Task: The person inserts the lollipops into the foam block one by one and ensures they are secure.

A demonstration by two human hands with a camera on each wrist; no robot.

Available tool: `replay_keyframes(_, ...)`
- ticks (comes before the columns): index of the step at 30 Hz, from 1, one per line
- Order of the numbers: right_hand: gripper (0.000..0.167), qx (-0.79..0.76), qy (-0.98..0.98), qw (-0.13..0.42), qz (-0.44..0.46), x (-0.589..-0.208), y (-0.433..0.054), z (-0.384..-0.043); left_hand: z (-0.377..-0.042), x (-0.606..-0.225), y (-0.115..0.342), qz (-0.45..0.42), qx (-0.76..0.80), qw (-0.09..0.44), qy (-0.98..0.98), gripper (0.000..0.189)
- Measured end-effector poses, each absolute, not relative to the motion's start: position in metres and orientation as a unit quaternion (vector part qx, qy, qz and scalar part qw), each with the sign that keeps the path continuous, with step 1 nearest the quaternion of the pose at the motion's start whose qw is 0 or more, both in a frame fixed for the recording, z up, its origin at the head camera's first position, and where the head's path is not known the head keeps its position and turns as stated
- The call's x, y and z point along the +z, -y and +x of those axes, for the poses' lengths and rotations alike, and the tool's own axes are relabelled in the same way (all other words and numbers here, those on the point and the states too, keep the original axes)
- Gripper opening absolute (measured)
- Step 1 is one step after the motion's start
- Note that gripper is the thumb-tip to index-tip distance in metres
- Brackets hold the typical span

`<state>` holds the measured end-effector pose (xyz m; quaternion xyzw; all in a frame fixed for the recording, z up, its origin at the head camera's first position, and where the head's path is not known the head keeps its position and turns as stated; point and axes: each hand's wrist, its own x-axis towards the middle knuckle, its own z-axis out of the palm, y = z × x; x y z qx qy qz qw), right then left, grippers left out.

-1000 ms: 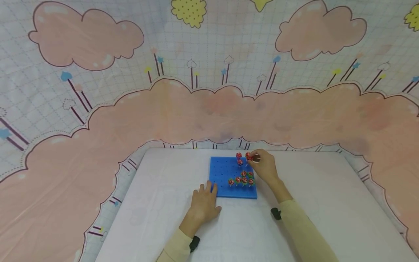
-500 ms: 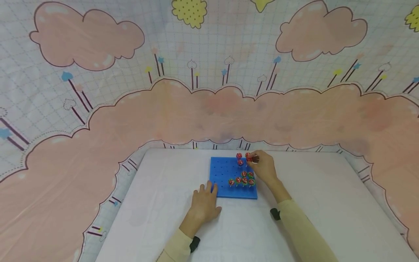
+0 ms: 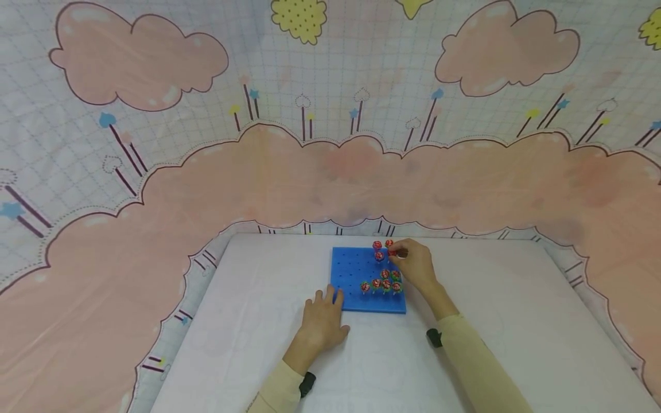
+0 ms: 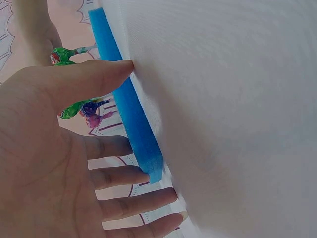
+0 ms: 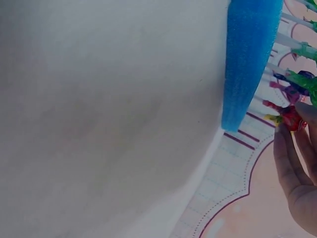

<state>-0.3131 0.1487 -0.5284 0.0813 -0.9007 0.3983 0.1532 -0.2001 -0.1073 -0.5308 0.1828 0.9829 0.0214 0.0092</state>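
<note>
A blue board (image 3: 347, 275) with rows of small holes lies on the white table, and several lollipops stand in it by their sticks. My right hand (image 3: 417, 264) is at its far right corner, pinching a red-wrapped lollipop (image 5: 292, 120) between thumb and fingers. Just beyond those fingertips stands a red lollipop (image 3: 389, 244), with two more to its left. A nearer group of green-and-red lollipops (image 3: 385, 284) fills the right front part. My left hand (image 3: 321, 323) rests at the front left corner, fingers spread and touching the board's edge (image 4: 134, 121). The right fingers partly hide the held lollipop.
The white table (image 3: 258, 298) stretches out around the board. Behind it hangs a patterned cloth (image 3: 330, 178) with clouds. A dark wrist strap (image 3: 435, 337) shows below the right hand.
My right hand has shifted slightly left and nearer with the pinched lollipop. The red lollipop beyond it has moved a little left. My left hand has stayed in place.
</note>
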Motion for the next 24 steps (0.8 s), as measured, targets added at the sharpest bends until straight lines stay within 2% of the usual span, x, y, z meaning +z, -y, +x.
replay_keyframes(15, 0.018, 0.366, 0.910, 0.160, 0.115, -0.521, -0.154, -0.305, -0.201, -0.534, 0.106, 0.183, 0.023, 0.008, -0.983, 0.082)
replay_keyframes(24, 0.021, 0.346, 0.916, 0.179, 0.093, -0.510, -0.159, -0.288, -0.200, -0.532, 0.107, 0.180, 0.031, 0.014, -0.983, 0.082)
